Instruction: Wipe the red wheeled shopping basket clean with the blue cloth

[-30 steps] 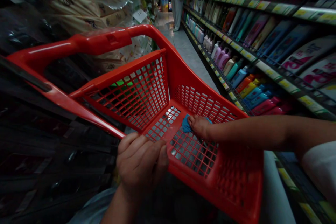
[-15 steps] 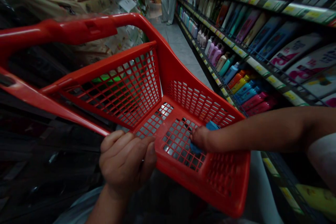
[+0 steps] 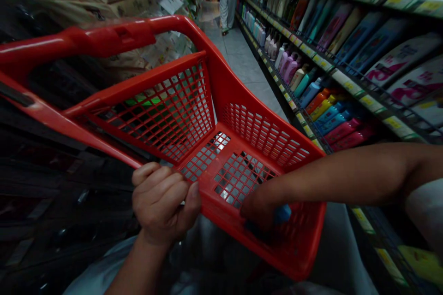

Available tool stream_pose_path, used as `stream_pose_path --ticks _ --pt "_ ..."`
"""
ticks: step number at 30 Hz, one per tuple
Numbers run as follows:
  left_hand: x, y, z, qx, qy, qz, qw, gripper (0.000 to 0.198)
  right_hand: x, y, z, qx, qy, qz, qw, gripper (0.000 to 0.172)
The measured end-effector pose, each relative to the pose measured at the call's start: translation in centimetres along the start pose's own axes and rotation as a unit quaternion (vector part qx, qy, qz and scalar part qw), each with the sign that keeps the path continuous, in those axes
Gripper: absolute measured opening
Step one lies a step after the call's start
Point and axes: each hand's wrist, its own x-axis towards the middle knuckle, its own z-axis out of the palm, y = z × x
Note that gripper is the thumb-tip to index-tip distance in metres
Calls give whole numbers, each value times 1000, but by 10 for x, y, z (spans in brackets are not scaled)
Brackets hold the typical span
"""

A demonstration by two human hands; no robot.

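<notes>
A red plastic shopping basket [image 3: 214, 179] with lattice walls and a long looped handle lies tilted in front of me. My left hand [image 3: 164, 205] is closed around its near rim. Inside, my right hand [image 3: 261, 205] presses a blue cloth [image 3: 282, 213] against the basket near its right end. Most of the cloth is hidden beneath that hand, and its fingers are blurred and shaded.
Shelves on the right hold rows of bottles [image 3: 292, 67] above price strips [image 3: 349, 85]. Wrapped packages [image 3: 128, 7] are stacked on the left. A person in light trousers [image 3: 226, 0] stands further along the tiled aisle floor [image 3: 242, 57].
My right hand has moved with the blue cloth from the basket's latticed bottom toward its near side. My left hand keeps its hold on the rim. The person's legs have shifted slightly.
</notes>
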Motion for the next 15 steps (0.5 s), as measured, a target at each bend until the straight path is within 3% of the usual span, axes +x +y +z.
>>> stream_pose_path --ticks 2,3,5,7,9,10,11,15 --pt "-1 1 0 -3 19 -5 1000 18 3 -22 -22 -30 -28 2 999 7" --pt "-2 1 0 -6 27 -6 1000 18 2 -31 -37 -24 -9 12 1000 5" --pt "-2 1 -1 -13 34 -7 999 19 -3 -40 -66 48 80 31 995 19" --pt "-3 0 -2 -19 24 -3 1000 20 -7 -42 -84 164 193 10 967 30" --pt "-3 0 -3 -22 4 4 1000 22 -6 -39 -83 257 282 -51 923 35" --pt "-3 0 -3 -22 1 6 1000 23 -3 -36 -76 278 295 -76 911 36" --pt "-4 0 -3 -22 2 6 1000 23 1 -33 -65 282 285 -87 912 36" --pt "-6 1 -3 -21 16 -3 1000 22 19 -21 -25 221 137 -52 964 15"
